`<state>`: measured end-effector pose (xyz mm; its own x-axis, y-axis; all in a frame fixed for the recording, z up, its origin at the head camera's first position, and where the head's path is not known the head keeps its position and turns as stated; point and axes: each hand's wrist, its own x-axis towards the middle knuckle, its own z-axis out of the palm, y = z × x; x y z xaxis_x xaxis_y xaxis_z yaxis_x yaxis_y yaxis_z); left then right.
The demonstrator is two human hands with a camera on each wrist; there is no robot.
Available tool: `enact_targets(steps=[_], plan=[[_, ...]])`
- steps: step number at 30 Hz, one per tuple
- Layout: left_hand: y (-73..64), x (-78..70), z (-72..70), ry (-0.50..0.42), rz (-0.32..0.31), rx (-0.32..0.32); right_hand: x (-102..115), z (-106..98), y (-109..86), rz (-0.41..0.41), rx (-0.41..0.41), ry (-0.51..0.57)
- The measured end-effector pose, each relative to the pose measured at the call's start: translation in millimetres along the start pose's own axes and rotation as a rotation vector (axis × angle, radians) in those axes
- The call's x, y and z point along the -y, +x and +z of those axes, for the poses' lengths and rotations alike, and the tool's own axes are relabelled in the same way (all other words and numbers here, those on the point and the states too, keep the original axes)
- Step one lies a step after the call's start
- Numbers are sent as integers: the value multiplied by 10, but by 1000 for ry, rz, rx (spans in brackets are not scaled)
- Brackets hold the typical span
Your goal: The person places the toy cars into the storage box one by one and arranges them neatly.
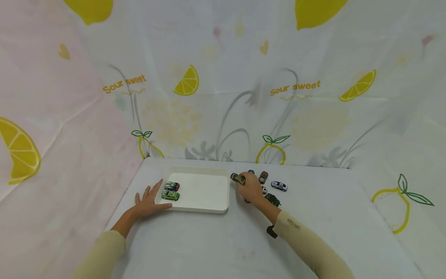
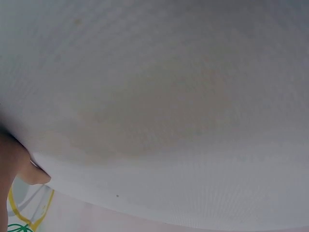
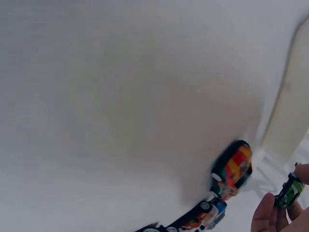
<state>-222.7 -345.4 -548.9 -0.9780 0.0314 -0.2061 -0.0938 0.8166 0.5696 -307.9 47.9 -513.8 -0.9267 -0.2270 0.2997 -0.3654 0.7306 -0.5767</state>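
Observation:
My right hand (image 1: 250, 188) pinches a dark green toy car (image 1: 238, 178) just beyond the right rim of a white tray (image 1: 195, 209). The same car shows between thumb and fingers in the right wrist view (image 3: 289, 192). At the tray's left end my left hand (image 1: 148, 203) rests with fingers spread along the rim, thumb over the front edge. Inside the tray, at its left, lie a green toy car (image 1: 170, 195) and a red, white and blue toy car (image 1: 172, 186) side by side.
Right of the tray stand several more toy cars, among them a white and blue one (image 1: 279, 186), a red and black one (image 1: 263, 177) and a dark green military one (image 1: 272, 200). A black object (image 1: 271, 231) shows under the right sleeve. Printed cloth walls surround the table.

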Motion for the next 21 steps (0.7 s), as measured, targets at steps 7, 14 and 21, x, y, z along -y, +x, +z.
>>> enact_targets(steps=[7,14,21], plan=[[-27,-10,13,-8,5,-3,107,15,230,87,54,72],[-22,4,14,-12,5,7,237,113,430,108,138,268],[-14,-13,15,-9,-25,16,442,287,486,115,188,223]])
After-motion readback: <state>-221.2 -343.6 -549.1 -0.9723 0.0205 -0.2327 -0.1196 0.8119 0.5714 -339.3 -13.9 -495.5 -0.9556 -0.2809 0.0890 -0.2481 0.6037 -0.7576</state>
